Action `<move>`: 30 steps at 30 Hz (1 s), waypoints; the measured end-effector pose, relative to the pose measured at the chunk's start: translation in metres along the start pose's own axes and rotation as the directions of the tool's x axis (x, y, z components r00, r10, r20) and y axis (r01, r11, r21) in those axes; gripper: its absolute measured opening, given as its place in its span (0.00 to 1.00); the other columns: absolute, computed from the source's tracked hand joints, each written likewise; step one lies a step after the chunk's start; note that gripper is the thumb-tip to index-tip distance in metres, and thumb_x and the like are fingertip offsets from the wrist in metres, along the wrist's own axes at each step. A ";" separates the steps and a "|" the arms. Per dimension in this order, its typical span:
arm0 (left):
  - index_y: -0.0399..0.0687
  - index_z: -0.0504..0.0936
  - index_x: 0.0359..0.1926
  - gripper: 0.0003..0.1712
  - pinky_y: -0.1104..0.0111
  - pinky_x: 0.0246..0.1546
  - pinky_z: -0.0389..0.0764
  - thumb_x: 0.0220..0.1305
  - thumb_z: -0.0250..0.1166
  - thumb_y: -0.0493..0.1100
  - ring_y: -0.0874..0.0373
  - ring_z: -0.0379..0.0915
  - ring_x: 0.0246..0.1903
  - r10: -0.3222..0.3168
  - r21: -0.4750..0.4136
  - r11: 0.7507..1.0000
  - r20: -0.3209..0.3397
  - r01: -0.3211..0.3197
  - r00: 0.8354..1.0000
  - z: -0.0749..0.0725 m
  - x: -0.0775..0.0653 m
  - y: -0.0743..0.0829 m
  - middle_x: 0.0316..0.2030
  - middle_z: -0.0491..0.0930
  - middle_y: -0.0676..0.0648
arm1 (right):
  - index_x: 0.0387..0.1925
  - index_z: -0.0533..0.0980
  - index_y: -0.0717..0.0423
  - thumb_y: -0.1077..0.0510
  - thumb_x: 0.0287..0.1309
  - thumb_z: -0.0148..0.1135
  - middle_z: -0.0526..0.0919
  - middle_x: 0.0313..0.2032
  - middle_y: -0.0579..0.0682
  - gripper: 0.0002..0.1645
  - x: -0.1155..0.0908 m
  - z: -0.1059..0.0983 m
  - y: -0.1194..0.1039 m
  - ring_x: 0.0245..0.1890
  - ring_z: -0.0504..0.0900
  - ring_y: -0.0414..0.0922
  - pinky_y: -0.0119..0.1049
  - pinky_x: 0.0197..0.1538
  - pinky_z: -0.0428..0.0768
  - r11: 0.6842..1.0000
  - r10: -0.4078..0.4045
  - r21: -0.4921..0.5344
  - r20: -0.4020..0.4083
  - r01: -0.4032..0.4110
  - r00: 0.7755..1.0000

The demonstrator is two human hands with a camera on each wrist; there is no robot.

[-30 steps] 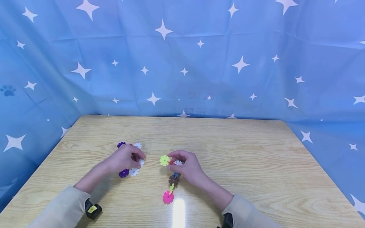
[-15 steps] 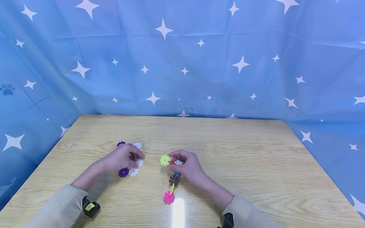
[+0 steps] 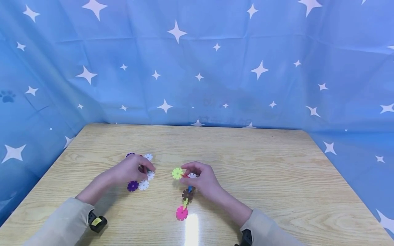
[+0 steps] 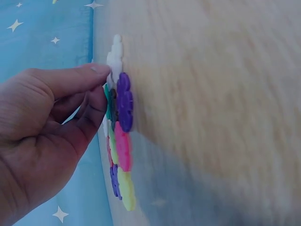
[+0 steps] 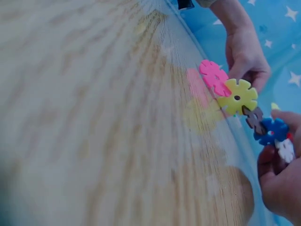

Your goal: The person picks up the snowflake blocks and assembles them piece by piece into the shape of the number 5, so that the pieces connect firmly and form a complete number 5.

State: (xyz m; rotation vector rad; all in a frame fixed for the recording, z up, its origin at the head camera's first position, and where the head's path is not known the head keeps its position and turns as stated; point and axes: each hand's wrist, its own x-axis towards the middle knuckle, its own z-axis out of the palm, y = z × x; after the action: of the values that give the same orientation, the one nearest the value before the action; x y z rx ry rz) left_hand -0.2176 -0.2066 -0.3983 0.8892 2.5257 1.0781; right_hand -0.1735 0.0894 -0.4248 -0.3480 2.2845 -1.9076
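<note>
My right hand (image 3: 204,181) pinches the upper end of a chain of plastic snowflake discs. In the head view a yellow-green disc (image 3: 177,173) sticks out left of its fingertips, beside a red one and a white disc (image 3: 192,175). Below hang a blue disc (image 5: 271,132), a brown disc (image 3: 187,195), a yellow disc (image 5: 237,97) and a pink disc (image 3: 182,213). My left hand (image 3: 130,169), fingers curled, reaches over a group of loose discs. Its thumb touches or nearly touches a white disc (image 4: 114,63); whether it pinches one is hidden.
Around the left hand lie a purple disc (image 3: 132,186), a white disc (image 3: 143,185) and another white disc (image 3: 148,157). The wooden table (image 3: 261,177) meets a blue star-patterned cloth (image 3: 221,68) at the back.
The left hand has shifted slightly left, and the white disc by its thumb has slid a little left as well. The right hand and its chain stay almost still.
</note>
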 end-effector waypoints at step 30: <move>0.36 0.88 0.45 0.14 0.70 0.31 0.79 0.56 0.72 0.26 0.59 0.75 0.31 -0.026 0.006 1.000 -0.020 0.026 0.999 0.004 0.000 0.001 0.37 0.80 0.47 | 0.48 0.85 0.61 0.68 0.53 0.76 0.83 0.34 0.50 0.19 -0.002 0.001 -0.002 0.38 0.80 0.44 0.27 0.34 0.77 1.000 -0.026 -0.008 -0.023 0.026 0.999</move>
State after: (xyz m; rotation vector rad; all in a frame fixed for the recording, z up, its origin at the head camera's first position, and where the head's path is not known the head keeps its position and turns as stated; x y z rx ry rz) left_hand -0.2150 -0.2038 -0.4002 0.8486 2.5513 1.0765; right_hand -0.1711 0.0891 -0.4227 -0.3606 2.3141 -1.9249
